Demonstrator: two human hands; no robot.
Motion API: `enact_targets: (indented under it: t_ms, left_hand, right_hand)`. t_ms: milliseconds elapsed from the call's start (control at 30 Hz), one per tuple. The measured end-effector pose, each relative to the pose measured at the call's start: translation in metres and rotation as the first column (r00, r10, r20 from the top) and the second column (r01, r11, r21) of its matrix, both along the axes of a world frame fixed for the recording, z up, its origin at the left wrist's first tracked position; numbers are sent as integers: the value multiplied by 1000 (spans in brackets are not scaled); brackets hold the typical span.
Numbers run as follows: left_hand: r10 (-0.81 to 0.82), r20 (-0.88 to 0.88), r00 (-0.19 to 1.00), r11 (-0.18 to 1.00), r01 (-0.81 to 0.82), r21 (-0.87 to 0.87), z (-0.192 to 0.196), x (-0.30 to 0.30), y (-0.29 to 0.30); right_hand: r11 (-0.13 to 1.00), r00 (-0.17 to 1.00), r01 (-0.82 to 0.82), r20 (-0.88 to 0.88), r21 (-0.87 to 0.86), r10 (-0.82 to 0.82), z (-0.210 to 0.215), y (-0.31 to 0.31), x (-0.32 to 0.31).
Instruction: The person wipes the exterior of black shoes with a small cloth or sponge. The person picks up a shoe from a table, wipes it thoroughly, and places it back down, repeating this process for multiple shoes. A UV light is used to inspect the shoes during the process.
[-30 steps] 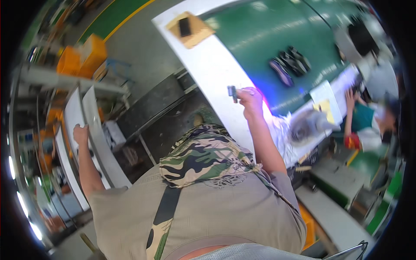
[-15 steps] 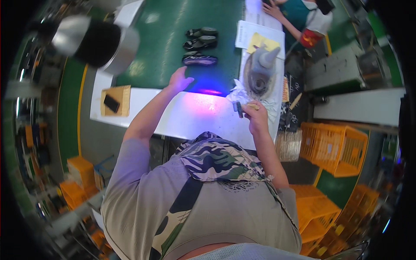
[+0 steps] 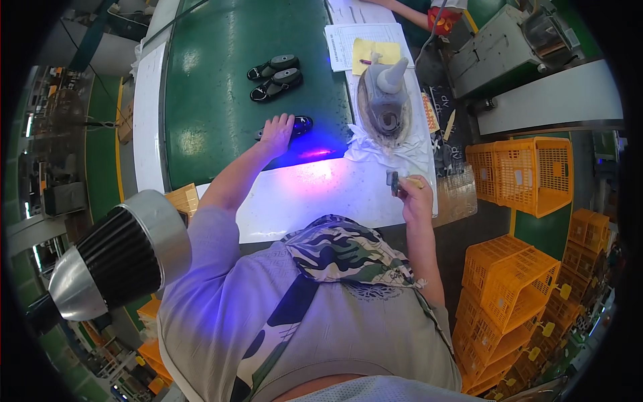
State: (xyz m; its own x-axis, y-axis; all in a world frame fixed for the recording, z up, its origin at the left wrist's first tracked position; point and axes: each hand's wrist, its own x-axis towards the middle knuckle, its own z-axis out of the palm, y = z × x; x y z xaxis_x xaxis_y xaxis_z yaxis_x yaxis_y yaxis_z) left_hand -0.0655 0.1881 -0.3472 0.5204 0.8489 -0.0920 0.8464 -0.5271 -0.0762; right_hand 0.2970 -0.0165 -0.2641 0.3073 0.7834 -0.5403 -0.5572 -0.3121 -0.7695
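Note:
My left hand (image 3: pixel 276 134) lies over a black shoe (image 3: pixel 303 125) on the green conveyor belt (image 3: pixel 207 87), its fingers bent across the shoe and hiding part of it. Farther up the belt, a black strapped shoe (image 3: pixel 276 86) and another dark shoe (image 3: pixel 271 65) lie side by side. My right hand (image 3: pixel 416 197), above the white table edge, is closed round the light handle of a small brush (image 3: pixel 392 181) with a dark head. Beyond that hand stands a grey plastic bottle with a spout (image 3: pixel 385 100), on a stained base beside crumpled white cloth (image 3: pixel 375 149).
Blue-violet light falls on the white table edge (image 3: pixel 268 208). A black-and-silver lamp (image 3: pixel 124 258) stands at my left. Papers (image 3: pixel 341 47) and a yellow sheet (image 3: pixel 365 50) lie behind the bottle. Orange crates (image 3: pixel 522 174) are stacked at right. Another person's arm (image 3: pixel 405 13) reaches in at the top.
My left hand has come down onto the nearest shoe, which now lies apart from the other two. My right hand still holds the brush. The view has shifted, bringing the lamp lower.

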Motion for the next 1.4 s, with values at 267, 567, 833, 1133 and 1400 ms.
enact_targets:
  t_ms: [267, 567, 833, 1133, 1400]
  left_hand:
    - [358, -244, 901, 756, -433, -490, 6, -20, 32]
    - [886, 460, -63, 461, -5, -888, 58, -80, -29]
    - [235, 969, -71, 970, -38, -238, 147, -22, -128]
    - [-130, 863, 489, 972, -108, 208, 198, 1, -191]
    - [-20, 710, 704, 942, -224, 249, 227, 15, -217]
  right_hand:
    - [987, 986, -146, 91, 64, 140, 24, 29, -28]
    - [969, 954, -243, 193, 46, 230, 19, 43, -21]
    - [827, 891, -446, 263, 342, 371, 50, 107, -67]
    - [546, 681, -727, 531, 416, 503, 103, 129, -142]
    - [421, 576, -766, 229, 486, 785, 130, 105, -149]
